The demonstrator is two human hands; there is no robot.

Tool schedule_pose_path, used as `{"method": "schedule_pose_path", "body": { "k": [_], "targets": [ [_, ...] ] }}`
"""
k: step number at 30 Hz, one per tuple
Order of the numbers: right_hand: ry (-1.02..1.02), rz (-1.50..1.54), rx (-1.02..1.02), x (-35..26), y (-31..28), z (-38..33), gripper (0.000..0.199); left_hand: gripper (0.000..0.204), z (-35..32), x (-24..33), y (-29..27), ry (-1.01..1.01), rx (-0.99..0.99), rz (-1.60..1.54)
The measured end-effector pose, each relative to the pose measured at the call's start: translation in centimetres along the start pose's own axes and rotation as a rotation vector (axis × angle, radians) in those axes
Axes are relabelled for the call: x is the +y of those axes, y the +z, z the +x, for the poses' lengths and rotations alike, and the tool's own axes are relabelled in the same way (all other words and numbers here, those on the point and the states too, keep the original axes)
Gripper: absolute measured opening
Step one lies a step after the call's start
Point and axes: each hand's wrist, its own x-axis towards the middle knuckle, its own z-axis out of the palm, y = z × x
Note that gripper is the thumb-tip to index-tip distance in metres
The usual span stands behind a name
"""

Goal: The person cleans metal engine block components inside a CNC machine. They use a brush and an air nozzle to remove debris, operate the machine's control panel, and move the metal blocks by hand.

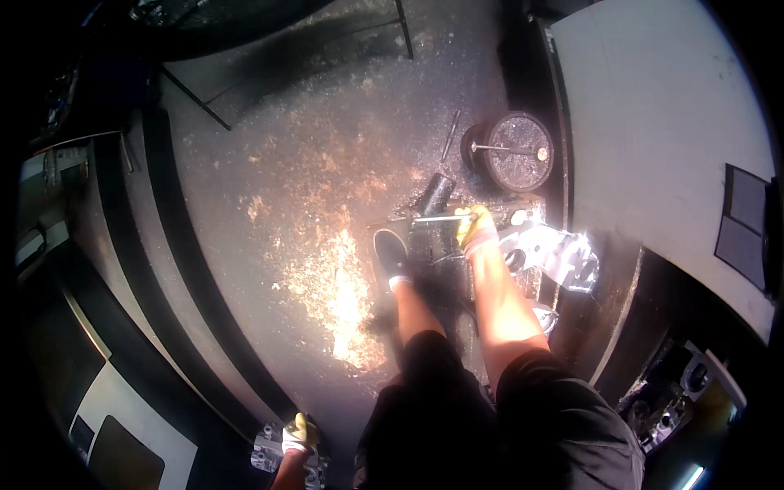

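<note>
The right hand (476, 227), gloved in yellow, is closed around a thin metal rod (439, 218) that sticks out leftward from the fist; a shiny metal part (557, 251) lies just right of it. The left hand (300, 433) touches a grey metal block (265, 449), but whether its fingers grip, I cannot tell.

A round drum (500, 174) stands near a pale panel (653, 106) — a knobbed rod (506, 149) lies across its top. On the stained floor (269, 151), a thin bar (451, 135) lies near the drum, with a dark cylinder (437, 194) close by. Black strips (181, 192) run along the left side. At lower right, a lit tube (693, 478) glows near shaded metal pieces (668, 420) — castings, perhaps, though dimness blurs them.
</note>
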Motion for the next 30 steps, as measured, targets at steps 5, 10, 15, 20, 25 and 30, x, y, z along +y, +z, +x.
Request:
{"method": "schedule_pose_path", "body": {
  "k": [5,10,15,20,25,30],
  "targets": [
    [0.114,-0.078,-0.238,12.8,2.7,-15.1,0.021,0.020,-2.2,-4.0,1.2,0.476,0.124,-0.334],
    [0.301,-0.405,-0.558,21.9,2.1,-35.8,0.021,0.049,-17.8,-3.0,-3.5,1.274,0.698,-0.112],
    [0.509,-0.702,-0.824,27.4,-2.8,-52.9,0.023,0.059,-34.0,-8.5,-10.8,1.755,0.987,0.101],
    [0.582,-0.798,-0.800,29.2,-8.4,-64.5,0.020,0.057,-42.9,-14.0,-12.7,1.928,0.749,0.561],
    [0.619,-0.815,-0.822,29.3,-14.8,-68.3,0.021,0.041,-48.4,-18.7,-9.3,1.801,0.827,0.840],
    [0.715,-0.807,-0.882,27.4,-20.5,-69.1,0.019,0.032,-52.9,-20.5,-5.5,1.771,0.656,0.877]
  ]
}}
